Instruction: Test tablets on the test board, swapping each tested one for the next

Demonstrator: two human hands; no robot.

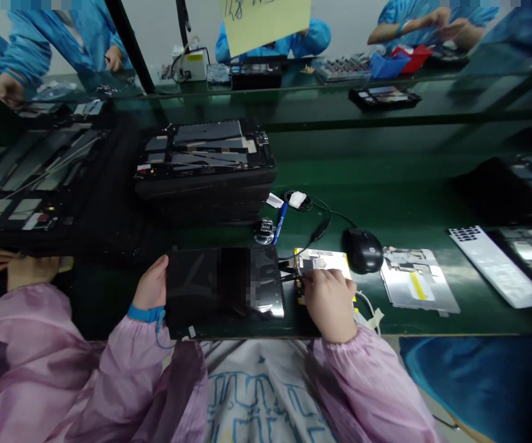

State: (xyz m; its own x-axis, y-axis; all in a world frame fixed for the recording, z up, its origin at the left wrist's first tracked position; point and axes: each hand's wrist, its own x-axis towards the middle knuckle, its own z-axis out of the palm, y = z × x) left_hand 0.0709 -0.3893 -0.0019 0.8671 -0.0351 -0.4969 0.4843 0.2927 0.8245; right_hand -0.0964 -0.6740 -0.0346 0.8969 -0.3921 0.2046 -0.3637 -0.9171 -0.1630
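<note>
A dark, glossy tablet screen (196,283) lies flat at the table's front edge, with reflections on it. Its left edge is gripped by my left hand (152,283), which wears a blue wrist strap (146,314); the fingers under the edge are hidden. Right of the screen, a yellow-edged battery (323,255) with a white label lies partly under my right hand (333,301). The fingers of that hand are pinched together beside dark leads (288,271) that run from the screen's right side. What sits between these fingertips is hidden.
Tall stacks of tablet housings (205,184) stand behind and left. Nearby lie a blue marker (281,223), a black mouse (362,250), silver plates (420,280) and a white strip (499,267). A co-worker's hand (32,271) works at left; several people sit across.
</note>
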